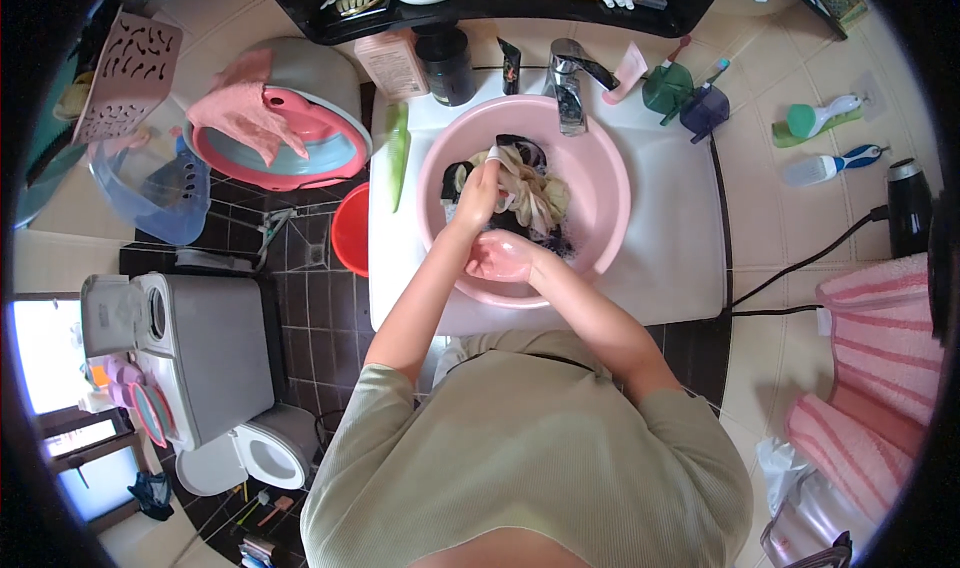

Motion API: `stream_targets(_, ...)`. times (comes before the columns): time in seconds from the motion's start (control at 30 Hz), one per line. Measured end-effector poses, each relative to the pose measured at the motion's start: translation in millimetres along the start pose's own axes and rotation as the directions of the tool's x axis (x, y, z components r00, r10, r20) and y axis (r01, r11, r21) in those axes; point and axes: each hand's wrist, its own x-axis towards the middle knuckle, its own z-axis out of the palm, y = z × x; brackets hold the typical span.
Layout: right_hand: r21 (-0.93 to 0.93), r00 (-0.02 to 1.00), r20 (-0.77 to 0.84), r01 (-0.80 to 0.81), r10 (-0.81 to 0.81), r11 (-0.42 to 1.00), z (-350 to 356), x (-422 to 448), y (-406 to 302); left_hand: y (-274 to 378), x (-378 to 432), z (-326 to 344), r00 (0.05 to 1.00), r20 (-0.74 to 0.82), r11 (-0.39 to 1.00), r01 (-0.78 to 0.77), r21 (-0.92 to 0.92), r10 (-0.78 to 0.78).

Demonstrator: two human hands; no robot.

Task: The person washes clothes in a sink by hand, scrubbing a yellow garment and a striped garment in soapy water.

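A round pink plastic basin (611, 185) stands in the white washbasin under the chrome faucet (568, 87). Wet beige and black cloth (525, 193) lies bunched in it, with suds at the edges. My left hand (478, 196) reaches over the left part of the cloth; a white tip shows at its fingers, and whether they grip the cloth is unclear. Just below, near my left wrist, my right hand (502, 256) is turned palm up, wet and loosely curled, with nothing seen in it. No water is seen running from the faucet.
A green comb (397, 155) lies on the left rim, with a pink bottle (391, 63) and a dark jar (445, 65) behind. Toothbrush cups (667, 87) stand right of the faucet. A black shelf (495, 5) overhangs the back. A red bucket (352, 230) is at floor level left.
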Motion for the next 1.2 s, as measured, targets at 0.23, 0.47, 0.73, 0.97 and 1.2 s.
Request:
stream_targets(0.23,0.009,0.985,-0.175,-0.011,0.013,1.000,35.4,7.8,22.6,-32.1,5.6,-10.4,0.997,-0.025,0.997,-0.072,-0.011,0.072)
stream_targets(0.47,-0.094,0.935,-0.338,0.077,-0.104,0.993,9.7,4.7,17.2,-36.7,4.6,-18.4,0.990,-0.092,0.990,-0.098,0.100,0.107)
stream_targets(0.73,-0.042,0.448,-0.819,0.575,-0.358,0.817,-28.5,-15.4,4.6,-60.3,0.4,-54.2,0.985,-0.126,0.967,-0.082,0.241,0.115)
stream_targets(0.97,-0.376,0.462,-0.645,0.503,-0.609,0.778,-13.1,-13.5,-4.9,-4.9,-35.4,-30.9,0.936,0.048,0.466,-0.217,0.858,0.349)
stream_targets(1.2,-0.629,0.532,-0.318,0.501,-0.785,0.594,-26.5,-7.9,-31.6,12.9,-50.3,-1.2,0.738,0.404,0.141,-0.552,0.822,0.540)
